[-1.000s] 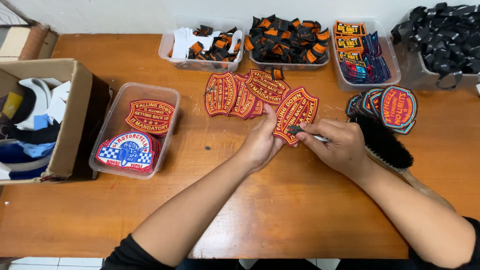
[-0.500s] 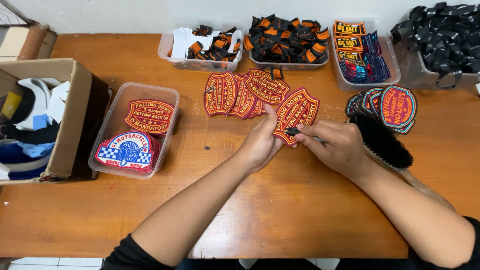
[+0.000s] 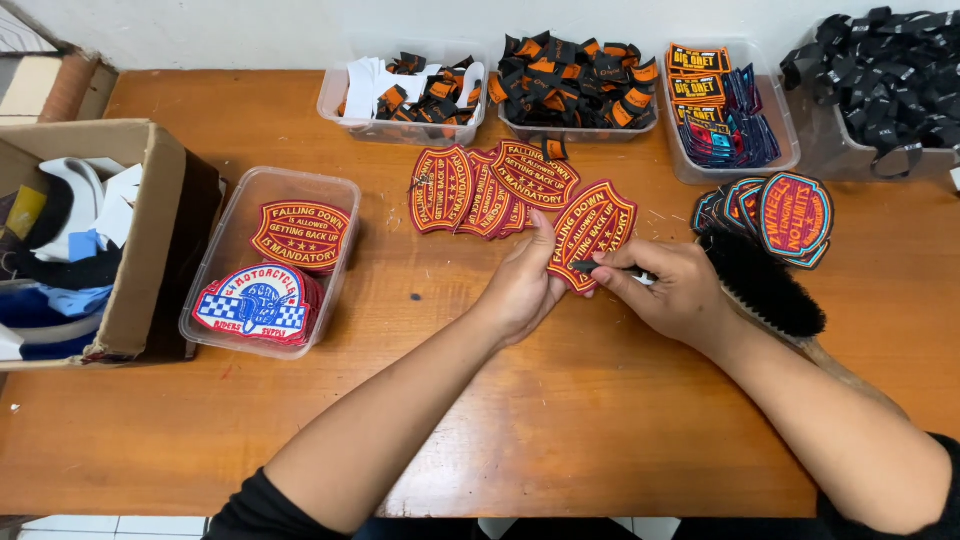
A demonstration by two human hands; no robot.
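my left hand (image 3: 522,290) pins one red shield patch (image 3: 592,228) to the table (image 3: 560,420) while my right hand (image 3: 672,292) pinches a small tool (image 3: 610,269) at its edge — several identical patches (image 3: 488,188) wait just behind, seemingly untouched.

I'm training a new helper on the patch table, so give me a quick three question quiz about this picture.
1. True or false: the left hand holds a red patch.
2. What lies just right of the right hand? A) scissors B) a black brush C) a stapler
3. How many clear tubs line the back edge of the table?

Key: 1 true. 2 B. 3 four, counting the tub of black straps at the far right.
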